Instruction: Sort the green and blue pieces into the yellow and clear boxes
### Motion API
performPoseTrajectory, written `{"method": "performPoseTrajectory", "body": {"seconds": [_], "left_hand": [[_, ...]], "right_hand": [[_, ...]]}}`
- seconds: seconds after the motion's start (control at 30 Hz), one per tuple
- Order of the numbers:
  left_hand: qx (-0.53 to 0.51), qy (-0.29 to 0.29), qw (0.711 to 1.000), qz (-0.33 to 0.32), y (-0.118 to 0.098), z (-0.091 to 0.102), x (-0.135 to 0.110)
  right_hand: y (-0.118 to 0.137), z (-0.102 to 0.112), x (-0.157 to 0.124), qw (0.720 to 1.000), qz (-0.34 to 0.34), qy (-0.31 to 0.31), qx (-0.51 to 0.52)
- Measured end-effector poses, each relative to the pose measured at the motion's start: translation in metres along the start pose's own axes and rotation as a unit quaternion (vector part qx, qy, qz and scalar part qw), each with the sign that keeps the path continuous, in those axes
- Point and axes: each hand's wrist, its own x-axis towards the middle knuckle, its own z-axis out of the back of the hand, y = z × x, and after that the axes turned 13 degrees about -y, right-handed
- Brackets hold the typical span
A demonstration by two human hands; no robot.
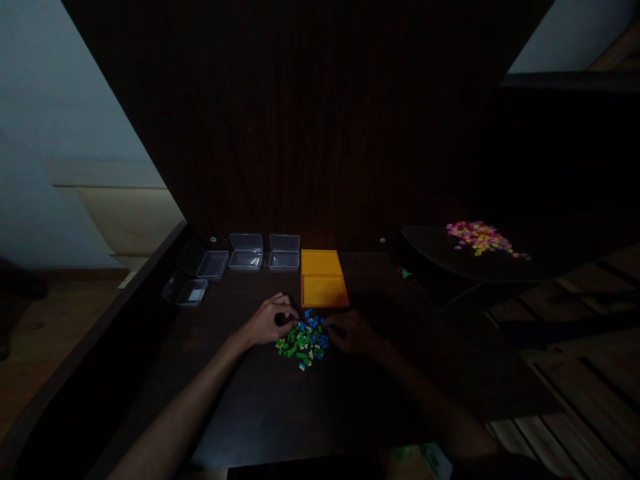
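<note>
A loose pile of small plastic building bricks (303, 340), mostly green and blue with some white and yellow, lies on the dark table. At its upper left edge my left hand (273, 320) is closed, thumb and forefinger tips brought together by the bricks. Across the pile, my right hand (350, 332) is in deep shadow, its fingers bent into a pinch at the blue bricks on the right edge. Whatever is between the fingertips of either hand is too small and dark to make out. Just beyond the pile sits an open yellow box (324, 291), its lid tilted back.
Several clear plastic cases with raised lids, including one case (285, 260) beside the yellow box, line the back left. A heap of pink and yellow pieces (480, 238) rests on a side shelf (425, 240) at right. A small red-and-green piece (404, 273) lies near it.
</note>
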Motion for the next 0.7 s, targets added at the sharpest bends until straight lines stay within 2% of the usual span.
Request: {"method": "performPoseTrajectory", "body": {"seconds": [0.17,0.43,0.7], "left_hand": [[-0.001,0.000,1.000,0.013,-0.0040,-0.0002,0.0022],[0.010,-0.005,1.000,0.025,-0.0014,-0.0016,0.0031],[0.006,-0.017,0.999,0.031,0.0001,-0.0027,0.0026]], "right_hand": [[0.0008,0.0004,0.0004,1.000,0.007,-0.010,-0.005],[0.0013,0.0028,0.0035,1.000,-0.013,0.012,0.015],[-0.0005,0.0043,0.0033,0.997,-0.071,0.040,0.017]]}}
